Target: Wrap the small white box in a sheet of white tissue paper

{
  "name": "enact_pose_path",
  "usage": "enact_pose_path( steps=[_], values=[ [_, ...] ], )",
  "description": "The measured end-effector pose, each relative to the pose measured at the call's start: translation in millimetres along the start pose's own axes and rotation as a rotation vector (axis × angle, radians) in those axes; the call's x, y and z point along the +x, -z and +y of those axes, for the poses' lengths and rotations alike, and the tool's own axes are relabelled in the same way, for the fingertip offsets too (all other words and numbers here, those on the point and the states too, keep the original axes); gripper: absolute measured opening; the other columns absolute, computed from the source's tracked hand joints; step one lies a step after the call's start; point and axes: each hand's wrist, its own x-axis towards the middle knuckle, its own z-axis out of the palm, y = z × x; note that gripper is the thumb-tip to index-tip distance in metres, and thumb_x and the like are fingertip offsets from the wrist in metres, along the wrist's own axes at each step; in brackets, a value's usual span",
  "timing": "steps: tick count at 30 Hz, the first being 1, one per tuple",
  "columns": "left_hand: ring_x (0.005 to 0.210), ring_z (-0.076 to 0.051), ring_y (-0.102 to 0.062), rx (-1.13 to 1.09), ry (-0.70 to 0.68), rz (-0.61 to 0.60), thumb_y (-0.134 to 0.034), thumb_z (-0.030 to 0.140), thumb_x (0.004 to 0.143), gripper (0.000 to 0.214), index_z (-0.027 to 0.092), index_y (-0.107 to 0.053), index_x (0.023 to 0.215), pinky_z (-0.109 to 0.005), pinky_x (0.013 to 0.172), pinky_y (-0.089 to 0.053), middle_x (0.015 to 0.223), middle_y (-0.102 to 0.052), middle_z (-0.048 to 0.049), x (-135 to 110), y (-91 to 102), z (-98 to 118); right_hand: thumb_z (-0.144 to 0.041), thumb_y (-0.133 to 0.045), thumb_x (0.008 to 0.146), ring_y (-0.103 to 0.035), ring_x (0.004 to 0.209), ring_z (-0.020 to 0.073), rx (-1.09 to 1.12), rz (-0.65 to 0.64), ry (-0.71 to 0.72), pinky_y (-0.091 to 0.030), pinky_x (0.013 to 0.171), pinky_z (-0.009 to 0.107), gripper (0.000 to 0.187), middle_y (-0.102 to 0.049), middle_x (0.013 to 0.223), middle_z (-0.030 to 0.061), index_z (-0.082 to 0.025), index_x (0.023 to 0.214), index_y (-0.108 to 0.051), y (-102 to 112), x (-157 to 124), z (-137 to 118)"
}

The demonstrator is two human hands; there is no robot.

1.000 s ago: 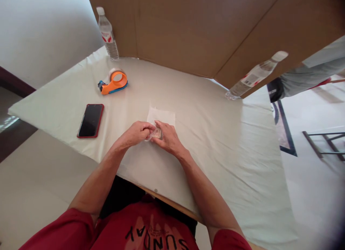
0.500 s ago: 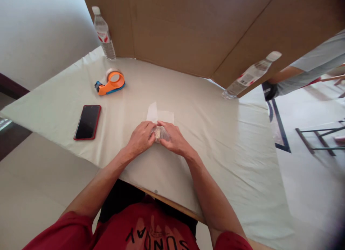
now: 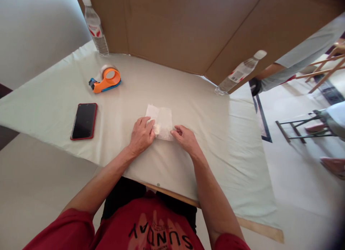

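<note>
A small white sheet of thin paper (image 3: 161,118) lies on the pale cloth of the table (image 3: 205,127), in front of me. My left hand (image 3: 141,135) rests on its near left corner, fingers curled and pressing a crumpled bit of it. My right hand (image 3: 185,139) touches the sheet's near right edge with its fingertips pressed down. The small wrapped thing seen between my hands earlier is hidden or under the paper.
A red-cased phone (image 3: 84,121) lies to the left, an orange tape dispenser (image 3: 106,80) behind it. Two water bottles (image 3: 95,26) (image 3: 237,73) stand against a cardboard screen (image 3: 188,23). Another person's sleeve (image 3: 293,63) and a stool frame (image 3: 299,129) are at right.
My hands, which were together around a small wrapped thing, have moved apart and now press the white sheet flat at its two near corners. The view has shifted.
</note>
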Motion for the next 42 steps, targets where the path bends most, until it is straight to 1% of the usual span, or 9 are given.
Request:
enact_pose_path(
  steps=[8, 13, 16, 19, 23, 26, 28, 35, 42],
  values=[
    [0.097, -0.026, -0.053, 0.01, 0.081, 0.027, -0.055, 0.02, 0.088, 0.023, 0.018, -0.069, 0.106, -0.039, 0.09, -0.047, 0.105, -0.059, -0.0121, 0.0, 6.6, 4.8, -0.043, -0.058, 0.088, -0.066, 0.072, 0.021, -0.11, -0.029, -0.09, -0.046, 0.068, 0.031, 0.026, -0.073, 0.076, 0.005, -0.02, 0.093, -0.07, -5.5, -6.3, -15.1],
    [0.092, -0.024, -0.052, -0.042, 0.113, 0.011, -0.054, 0.02, 0.087, 0.018, 0.017, -0.068, 0.099, -0.037, 0.085, -0.045, 0.095, -0.055, -0.0104, 1.3, 3.2, 3.8, -0.046, -0.056, 0.086, -0.059, 0.067, 0.0177, -0.104, -0.087, -0.163, -0.039, 0.063, 0.029, 0.031, -0.068, 0.071, 0.0039, -0.021, 0.068, -0.06, -4.6, -9.5, -20.6],
    [0.088, -0.023, -0.052, -0.026, 0.09, 0.049, -0.054, 0.019, 0.085, 0.017, 0.017, -0.067, 0.096, -0.034, 0.08, -0.045, 0.091, -0.054, -0.0085, 1.3, -0.7, 2.4, -0.044, -0.058, 0.081, -0.052, 0.062, 0.0145, -0.075, -0.112, -0.157, -0.034, 0.059, 0.027, 0.031, -0.063, 0.065, 0.0005, -0.021, 0.061, -0.051, -8.6, -8.3, -23.5],
    [0.084, -0.021, -0.052, -0.004, 0.049, 0.099, -0.055, 0.018, 0.085, 0.015, 0.018, -0.067, 0.094, -0.031, 0.075, -0.045, 0.088, -0.054, -0.0071, 0.4, -3.4, 1.1, -0.04, -0.058, 0.077, -0.049, 0.06, 0.0129, 0.029, -0.036, -0.093, -0.034, 0.059, 0.027, 0.027, -0.057, 0.062, -0.0024, -0.022, 0.061, -0.046, -13.9, -7.8, -24.5],
    [0.081, -0.019, -0.052, 0.003, 0.028, 0.122, -0.055, 0.018, 0.086, 0.014, 0.019, -0.066, 0.095, -0.028, 0.073, -0.045, 0.086, -0.054, -0.0054, -0.6, -4.4, -0.1, -0.039, -0.06, 0.074, -0.05, 0.06, 0.0134, 0.3, 0.08, -0.072, -0.04, 0.059, 0.028, 0.019, -0.055, 0.065, -0.0033, -0.022, 0.078, -0.052, -21.0, -8.1, -24.0],
    [0.08, -0.019, -0.053, -0.011, 0.018, 0.112, -0.055, 0.018, 0.086, 0.016, 0.018, -0.067, 0.097, -0.028, 0.071, -0.044, 0.086, -0.054, -0.0055, -0.8, -4.1, -0.8, -0.042, -0.065, 0.073, -0.048, 0.053, 0.0136, 0.539, 0.053, -0.149, -0.041, 0.05, 0.027, 0.045, -0.053, 0.064, -0.0065, -0.021, 0.11, -0.052, -27.8, -7.2, -23.0],
    [0.079, -0.019, -0.053, -0.017, 0.02, 0.1, -0.055, 0.018, 0.086, 0.016, 0.018, -0.067, 0.098, -0.028, 0.071, -0.044, 0.086, -0.054, -0.0055, -0.7, -3.8, -1.1, -0.041, -0.065, 0.074, -0.046, 0.049, 0.0132, 0.603, 0.034, -0.152, -0.04, 0.046, 0.027, 0.056, -0.05, 0.062, -0.0078, -0.02, 0.122, -0.048, -33.3, -6.1, -22.0],
    [0.076, -0.017, -0.053, 0.005, 0.042, 0.07, -0.056, 0.022, 0.088, 0.016, 0.02, -0.07, 0.096, -0.026, 0.068, -0.043, 0.082, -0.055, -0.0044, 0.4, -2.6, -0.4, -0.036, -0.063, 0.081, -0.052, 0.061, 0.0141, 0.602, 0.189, 0.024, -0.048, 0.057, 0.029, 0.046, -0.052, 0.071, -0.0038, -0.021, 0.123, -0.053, -47.9, -5.0, -23.7],
    [0.078, -0.018, -0.055, -0.015, 0.074, -0.013, -0.056, 0.025, 0.091, 0.016, 0.022, -0.071, 0.097, -0.026, 0.068, -0.042, 0.083, -0.058, -0.0045, 0.4, -1.1, 6.1, -0.036, -0.061, 0.082, -0.055, 0.064, 0.0139, 0.598, 0.242, 0.107, -0.05, 0.065, 0.031, 0.049, -0.056, 0.076, -0.0013, -0.018, 0.127, -0.054, -49.3, -3.4, -35.0]
  ],
)
